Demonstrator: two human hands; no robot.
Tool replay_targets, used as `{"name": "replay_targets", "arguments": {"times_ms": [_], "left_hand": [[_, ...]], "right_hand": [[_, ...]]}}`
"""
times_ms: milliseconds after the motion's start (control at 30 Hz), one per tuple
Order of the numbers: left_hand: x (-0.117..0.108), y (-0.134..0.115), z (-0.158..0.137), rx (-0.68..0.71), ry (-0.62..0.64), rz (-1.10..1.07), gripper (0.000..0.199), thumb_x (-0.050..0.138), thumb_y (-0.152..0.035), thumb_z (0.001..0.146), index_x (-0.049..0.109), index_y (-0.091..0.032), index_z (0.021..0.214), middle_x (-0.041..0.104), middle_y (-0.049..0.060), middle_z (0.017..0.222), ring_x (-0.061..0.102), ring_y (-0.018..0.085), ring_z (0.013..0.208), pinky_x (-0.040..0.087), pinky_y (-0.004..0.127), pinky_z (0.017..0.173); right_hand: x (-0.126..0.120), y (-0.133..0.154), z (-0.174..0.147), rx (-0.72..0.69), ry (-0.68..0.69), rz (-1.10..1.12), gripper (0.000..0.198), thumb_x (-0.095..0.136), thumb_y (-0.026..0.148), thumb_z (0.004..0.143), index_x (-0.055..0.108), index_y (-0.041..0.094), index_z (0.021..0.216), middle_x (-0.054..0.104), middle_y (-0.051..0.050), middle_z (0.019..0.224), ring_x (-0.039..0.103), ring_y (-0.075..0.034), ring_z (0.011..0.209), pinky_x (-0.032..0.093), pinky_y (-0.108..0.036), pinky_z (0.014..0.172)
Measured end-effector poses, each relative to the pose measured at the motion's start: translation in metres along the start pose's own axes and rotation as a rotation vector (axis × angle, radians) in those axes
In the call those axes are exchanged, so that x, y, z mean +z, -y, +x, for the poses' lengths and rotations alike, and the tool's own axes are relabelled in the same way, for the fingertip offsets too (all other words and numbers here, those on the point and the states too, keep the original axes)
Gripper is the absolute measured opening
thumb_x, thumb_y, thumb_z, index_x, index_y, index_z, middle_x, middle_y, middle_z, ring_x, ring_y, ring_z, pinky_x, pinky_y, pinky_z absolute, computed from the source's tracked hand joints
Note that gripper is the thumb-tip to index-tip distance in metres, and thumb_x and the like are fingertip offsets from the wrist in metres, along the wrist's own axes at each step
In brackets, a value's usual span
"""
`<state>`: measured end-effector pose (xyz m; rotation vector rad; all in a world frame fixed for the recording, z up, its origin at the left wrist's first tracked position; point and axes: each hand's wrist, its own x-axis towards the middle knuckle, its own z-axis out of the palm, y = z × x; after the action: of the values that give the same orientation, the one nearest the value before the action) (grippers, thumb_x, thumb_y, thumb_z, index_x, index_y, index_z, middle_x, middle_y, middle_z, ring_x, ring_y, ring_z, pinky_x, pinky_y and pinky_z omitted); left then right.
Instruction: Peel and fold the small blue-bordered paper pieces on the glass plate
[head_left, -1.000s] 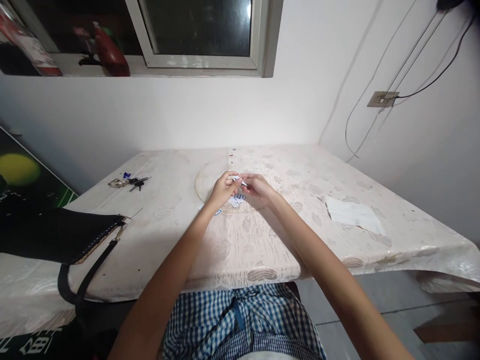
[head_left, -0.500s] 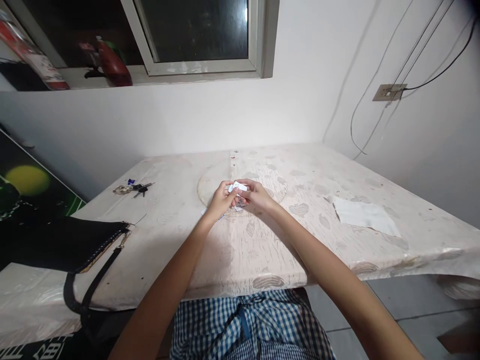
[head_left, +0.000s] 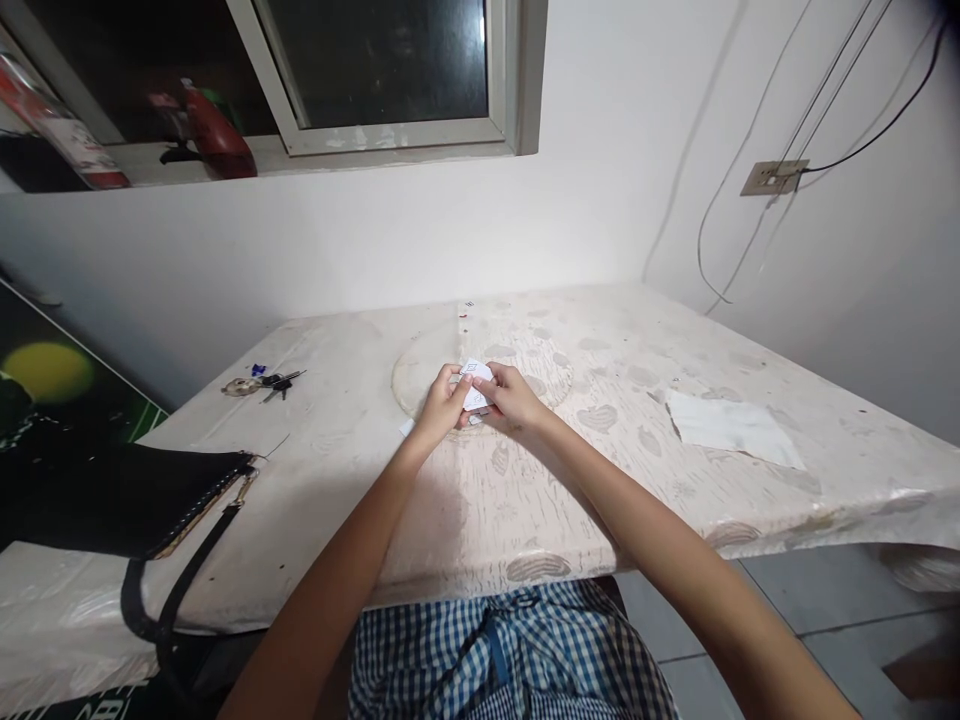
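Observation:
A small white piece of paper with dark printed marks (head_left: 475, 398) is held up between my two hands, over the middle of the table. My left hand (head_left: 442, 405) grips its left side, thumb on the face towards me. On the right side my right hand (head_left: 513, 396) pinches it the same way, and the two thumbs nearly meet. Fingers behind the paper are mostly hidden. Beneath and beside my hands, another white scrap (head_left: 407, 428) lies partly covered on the tablecloth.
The table (head_left: 540, 500) has a patterned plastic cover. A white cloth or paper piece (head_left: 735, 430) lies to the right. Keys (head_left: 279, 384) lie at the left, and a black bag with a strap (head_left: 120, 495) sits nearer. A wall outlet with cables (head_left: 774, 178) is at the upper right.
The paper in my hands now shows a broader, flatter face with printed marks; before, it looked smaller and crumpled or folded. Both hands stay in nearly the same place.

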<state>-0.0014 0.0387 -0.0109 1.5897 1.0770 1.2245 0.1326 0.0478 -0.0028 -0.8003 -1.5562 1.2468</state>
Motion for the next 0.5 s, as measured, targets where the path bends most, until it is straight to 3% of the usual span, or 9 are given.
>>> {"name": "replay_targets", "arguments": {"times_ms": [167,367,500], "left_hand": [[0.0064,0.0,-0.0024,0.032,-0.085,0.034,0.028,0.047,-0.048,0.081,0.042,-0.02,0.079,0.042,-0.008,0.044,0.037,0.006,0.03,0.024,0.017,0.03],[0.008,-0.0034,-0.0035,-0.012,-0.114,0.019,0.025,0.046,-0.043,0.082,0.042,-0.02,0.073,0.04,-0.007,0.045,0.036,0.007,0.032,0.024,0.017,0.03],[0.0044,-0.0084,-0.0023,-0.048,-0.071,0.019,0.021,0.049,-0.04,0.08,0.051,-0.02,0.083,0.044,-0.006,0.048,0.039,0.008,0.034,0.026,0.017,0.03]], "right_hand": [[0.0043,-0.0031,-0.0027,0.056,0.032,0.146,0.029,0.061,0.039,0.075,0.044,0.018,0.063,0.04,0.007,0.035,0.032,-0.006,0.03,0.026,-0.02,0.033],[0.0027,-0.0022,-0.0053,0.157,0.163,0.343,0.025,0.06,0.036,0.077,0.047,0.017,0.066,0.037,0.007,0.031,0.023,-0.004,0.025,0.016,-0.018,0.029],[-0.0035,0.001,-0.0044,0.301,0.23,0.375,0.023,0.061,0.033,0.075,0.05,0.014,0.068,0.05,0.001,0.041,0.028,-0.004,0.028,0.017,-0.017,0.028]]}}
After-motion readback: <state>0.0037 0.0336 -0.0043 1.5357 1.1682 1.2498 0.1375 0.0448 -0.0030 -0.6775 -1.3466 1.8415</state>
